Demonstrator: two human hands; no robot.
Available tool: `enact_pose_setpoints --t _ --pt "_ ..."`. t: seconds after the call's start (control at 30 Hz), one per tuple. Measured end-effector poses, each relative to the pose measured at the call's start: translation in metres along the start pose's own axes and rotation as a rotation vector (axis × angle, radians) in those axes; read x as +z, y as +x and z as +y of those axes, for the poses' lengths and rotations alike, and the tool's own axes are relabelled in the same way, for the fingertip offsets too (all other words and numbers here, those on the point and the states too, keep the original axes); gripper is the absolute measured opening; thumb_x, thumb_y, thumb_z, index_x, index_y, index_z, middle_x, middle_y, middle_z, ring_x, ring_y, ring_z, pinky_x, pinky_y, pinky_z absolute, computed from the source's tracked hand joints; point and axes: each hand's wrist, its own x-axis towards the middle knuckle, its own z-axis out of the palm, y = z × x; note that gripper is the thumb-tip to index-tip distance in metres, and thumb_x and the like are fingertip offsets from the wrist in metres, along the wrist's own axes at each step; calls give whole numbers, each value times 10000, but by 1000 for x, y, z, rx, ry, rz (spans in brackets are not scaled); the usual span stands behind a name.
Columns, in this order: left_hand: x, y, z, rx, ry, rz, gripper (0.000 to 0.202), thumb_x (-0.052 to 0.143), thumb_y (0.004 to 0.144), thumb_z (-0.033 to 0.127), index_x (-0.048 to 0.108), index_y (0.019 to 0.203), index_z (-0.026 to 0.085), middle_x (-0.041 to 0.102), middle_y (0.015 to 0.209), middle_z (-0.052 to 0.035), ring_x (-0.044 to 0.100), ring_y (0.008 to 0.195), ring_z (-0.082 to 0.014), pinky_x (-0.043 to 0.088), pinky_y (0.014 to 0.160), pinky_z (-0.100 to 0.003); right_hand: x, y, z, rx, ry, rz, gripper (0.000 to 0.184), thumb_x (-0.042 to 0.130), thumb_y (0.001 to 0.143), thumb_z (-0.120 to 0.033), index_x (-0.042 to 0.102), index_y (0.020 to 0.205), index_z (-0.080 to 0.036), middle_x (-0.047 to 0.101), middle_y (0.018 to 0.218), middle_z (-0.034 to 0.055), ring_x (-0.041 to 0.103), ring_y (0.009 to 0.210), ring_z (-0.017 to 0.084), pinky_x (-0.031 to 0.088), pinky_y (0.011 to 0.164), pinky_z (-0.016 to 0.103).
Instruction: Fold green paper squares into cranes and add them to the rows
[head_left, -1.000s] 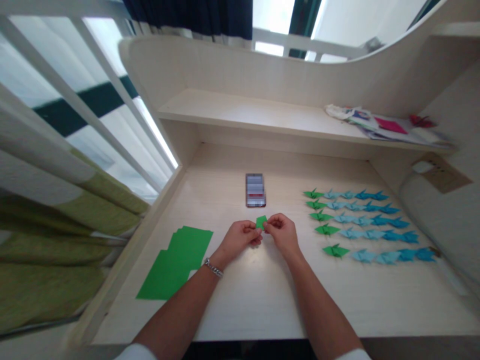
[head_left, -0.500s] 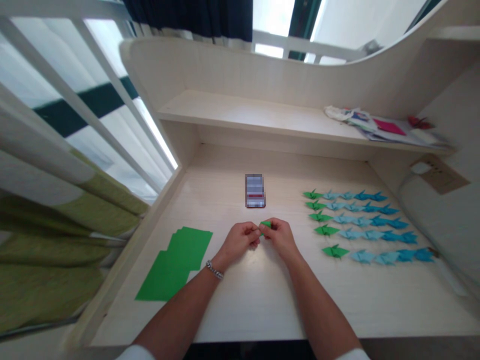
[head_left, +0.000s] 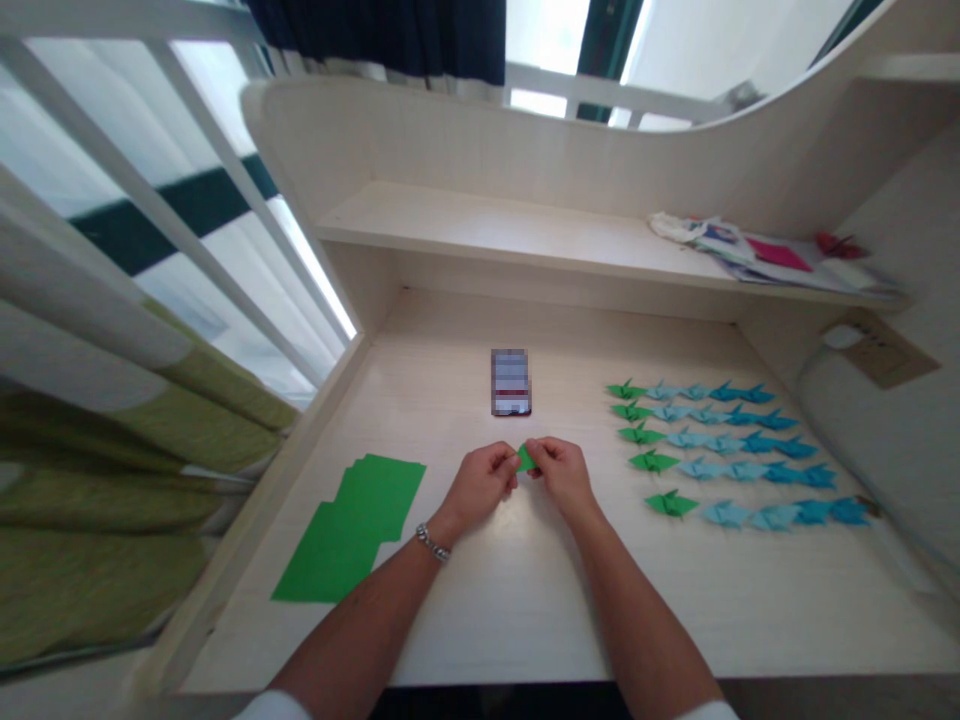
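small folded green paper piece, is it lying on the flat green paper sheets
No, the small folded green paper piece is held between the left hand and right hand, away from the flat green paper sheets.

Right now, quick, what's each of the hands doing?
Left hand: closed, fingertips pinching the small green paper by its left side.
Right hand: closed, thumb and fingers holding the same paper's right side.

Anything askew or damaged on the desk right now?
Slightly askew: the front row of folded paper birds sits farther from its neighbour than the other rows do, and the green sheets at left overlap unevenly. No damage visible.
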Motion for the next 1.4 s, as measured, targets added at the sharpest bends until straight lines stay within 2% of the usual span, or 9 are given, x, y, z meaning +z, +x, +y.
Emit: enact_pose_setpoints --t 0.17,0.37,0.5,0.73,0.93,1.13,1.2,1.33,1.4 --pt "-3 1 -1 14 77 69 274 474 845 368 570 685 166 559 544 20 487 487 -108 362 499 -221 4 0 2 38 105 -34 307 647 698 -451 647 733 -145 614 592 11 535 500 126 418 491 245" --pt "-3 3 -1 6 -85 90 285 501 831 416 586 758 154 592 603 -5 528 536 -121 400 522 -224 6 -2 1 11 26 -29 288 683 670 -415 569 615 -157 572 480 -9 480 427 103 350 434 220" --pt "-4 4 -3 -2 -60 113 308 519 815 436 595 721 153 578 561 -1 516 510 -119 378 495 -218 6 -1 1 40 74 -87 315 685 665 -457 584 664 -159 594 509 -1 512 447 116 383 447 227" --pt "-6 6 -1 -40 -100 78 305 546 799 427 638 764 138 612 581 -14 522 494 -115 395 486 -223 3 1 4 23 60 10 332 669 684 -474 627 693 -144 590 525 9 518 481 121 417 487 239" --pt "-7 8 -3 -50 -208 45 252 681 696 303 657 869 121 667 705 -43 570 580 -121 451 562 -237 0 0 2 -17 100 36 290 656 709 -405 653 842 -148 636 651 24 562 554 136 454 527 251" --pt "-12 11 -3 -52 -241 156 241 688 691 313 669 835 121 647 648 -33 571 592 -132 452 563 -238 -1 0 -1 -81 45 -10 357 648 721 -348 650 1033 -173 628 614 1 584 570 149 462 543 257" --pt "-13 11 -1 -60 -257 168 244 693 689 321 670 825 121 642 630 -29 562 575 -127 443 552 -233 -1 -2 -2 -121 -20 25 326 637 734 -336 670 1020 -183 659 670 19 601 612 158 477 580 270" --pt "-11 10 1 -86 -308 170 251 684 700 357 671 784 121 630 602 -22 554 558 -117 431 542 -227 1 -7 -7 -239 -139 123 271 627 754 -310 696 1000 -219 690 930 61 630 797 185 509 694 301" --pt "-11 10 1 -94 -320 181 257 685 698 369 671 762 120 628 593 -21 552 552 -116 430 539 -226 3 -9 -9 -298 -192 154 249 609 776 -302 701 997 -232 682 964 65 627 838 189 516 700 301"
